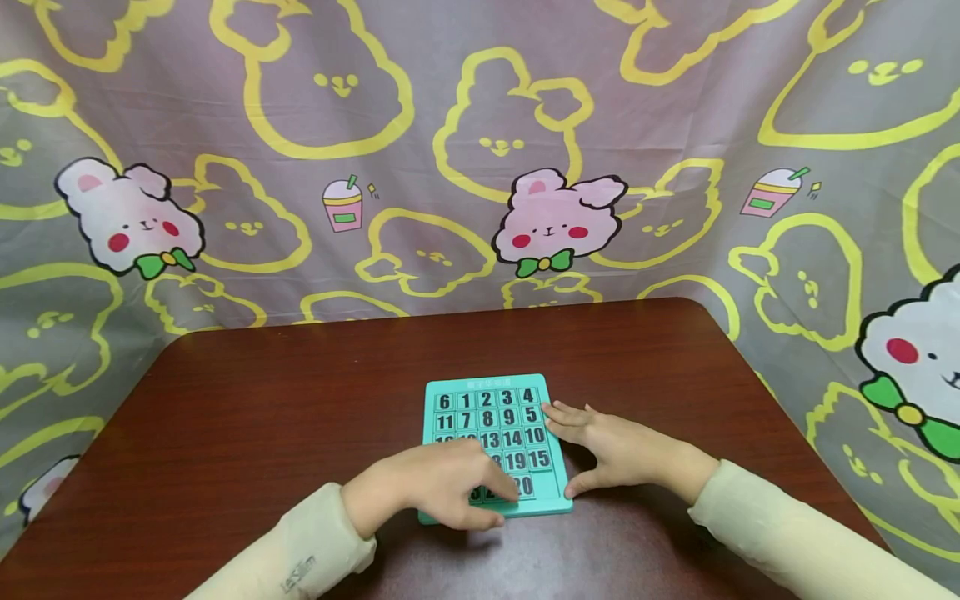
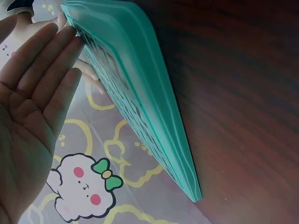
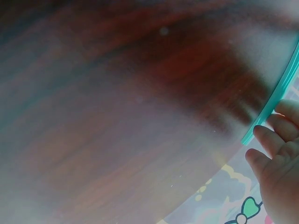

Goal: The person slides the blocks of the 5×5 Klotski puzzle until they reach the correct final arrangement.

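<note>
A turquoise sliding number puzzle (image 1: 561,475) lies flat on the table, its black-numbered tiles set in rows. My left hand (image 1: 442,479) reaches over its lower left part and hides several tiles. The index fingertip is at the tile marked 20 (image 1: 527,485) in the bottom row, with a gap to that tile's right. In the left wrist view, the fingers of the left hand (image 2: 30,107) look mostly straight beside the puzzle. Along the right edge rests my right hand (image 1: 618,446), fingertips at the upper side and thumb by the lower corner.
The puzzle sits on a dark reddish-brown wooden table (image 1: 300,400) with rounded far corners. Behind and beside the table hangs a grey-pink curtain (image 1: 427,183) printed with cartoon rabbits and yellow outlines.
</note>
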A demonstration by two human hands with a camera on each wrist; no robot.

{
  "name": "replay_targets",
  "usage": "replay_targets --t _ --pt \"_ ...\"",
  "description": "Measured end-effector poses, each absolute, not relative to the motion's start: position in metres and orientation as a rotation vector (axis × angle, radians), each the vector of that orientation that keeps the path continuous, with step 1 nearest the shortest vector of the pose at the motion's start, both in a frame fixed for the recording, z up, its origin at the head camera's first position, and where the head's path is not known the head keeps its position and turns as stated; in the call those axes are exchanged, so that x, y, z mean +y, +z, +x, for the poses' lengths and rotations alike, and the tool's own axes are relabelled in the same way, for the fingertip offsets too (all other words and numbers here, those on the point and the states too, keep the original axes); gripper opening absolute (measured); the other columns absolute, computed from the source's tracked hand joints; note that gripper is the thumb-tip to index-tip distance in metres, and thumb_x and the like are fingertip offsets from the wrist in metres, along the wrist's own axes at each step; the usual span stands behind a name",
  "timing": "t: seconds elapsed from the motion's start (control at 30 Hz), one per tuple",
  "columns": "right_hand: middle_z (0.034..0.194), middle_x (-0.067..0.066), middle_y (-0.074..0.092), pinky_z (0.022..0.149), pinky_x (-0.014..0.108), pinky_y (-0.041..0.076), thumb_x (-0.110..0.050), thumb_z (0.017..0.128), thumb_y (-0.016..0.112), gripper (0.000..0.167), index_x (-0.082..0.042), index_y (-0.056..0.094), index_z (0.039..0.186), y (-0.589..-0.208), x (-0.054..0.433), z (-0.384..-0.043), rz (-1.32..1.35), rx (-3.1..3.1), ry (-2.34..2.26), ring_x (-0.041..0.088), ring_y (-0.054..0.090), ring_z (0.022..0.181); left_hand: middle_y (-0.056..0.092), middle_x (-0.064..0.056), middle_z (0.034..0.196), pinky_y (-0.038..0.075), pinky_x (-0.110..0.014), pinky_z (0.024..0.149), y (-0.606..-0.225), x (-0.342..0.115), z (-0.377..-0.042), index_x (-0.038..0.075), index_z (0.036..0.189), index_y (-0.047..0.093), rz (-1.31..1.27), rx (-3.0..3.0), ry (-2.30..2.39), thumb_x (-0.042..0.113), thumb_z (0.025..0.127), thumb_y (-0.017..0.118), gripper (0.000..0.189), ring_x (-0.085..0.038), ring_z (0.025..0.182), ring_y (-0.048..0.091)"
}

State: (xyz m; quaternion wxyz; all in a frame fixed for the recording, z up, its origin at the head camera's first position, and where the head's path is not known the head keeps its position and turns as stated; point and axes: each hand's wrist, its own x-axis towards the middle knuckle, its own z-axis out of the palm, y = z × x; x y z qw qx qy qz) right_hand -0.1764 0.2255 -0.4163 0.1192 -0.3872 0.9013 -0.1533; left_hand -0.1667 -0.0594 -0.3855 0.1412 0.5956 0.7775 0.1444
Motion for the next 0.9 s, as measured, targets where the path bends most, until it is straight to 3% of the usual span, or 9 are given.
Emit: replay_targets --t 0.37,0.67,0.9 --pt "0.163 0.013 0.027 0.114 0.063 0.028 -0.065 0.080 0.068 0.097 -0.002 0.042 0.150 -0.417 0.226 -0.177 -1.119 2.636 -0.449 0.035 0.027 0.150 0.074 0.008 0.115 0.048 -0.006 0.086 -0.386 -0.046 -0.169 0.014 0.120 0.074 1.728 2.228 0.388 0.029 0.093 0.064 0.031 0.010 0.094 0.065" --pt "0.163 0.013 0.027 0.114 0.063 0.028 -0.067 0.080 0.065 0.098 -0.003 0.043 0.149 -0.417 0.226 -0.178 -1.126 2.633 -0.441 0.034 0.027 0.150 0.071 0.006 0.122 0.047 -0.008 0.093 -0.386 -0.036 -0.170 0.014 0.124 0.072 1.738 2.201 0.365 0.029 0.094 0.063 0.034 0.007 0.105 0.064" --pt "0.163 0.013 0.027 0.115 0.063 0.028 -0.067 0.080 0.065 0.098 -0.002 0.042 0.150 -0.419 0.227 -0.178 -1.129 2.635 -0.442 0.035 0.027 0.150 0.073 0.008 0.118 0.047 -0.006 0.087 -0.386 -0.039 -0.168 0.014 0.122 0.072 1.767 2.205 0.382 0.028 0.094 0.063 0.032 0.009 0.090 0.064"
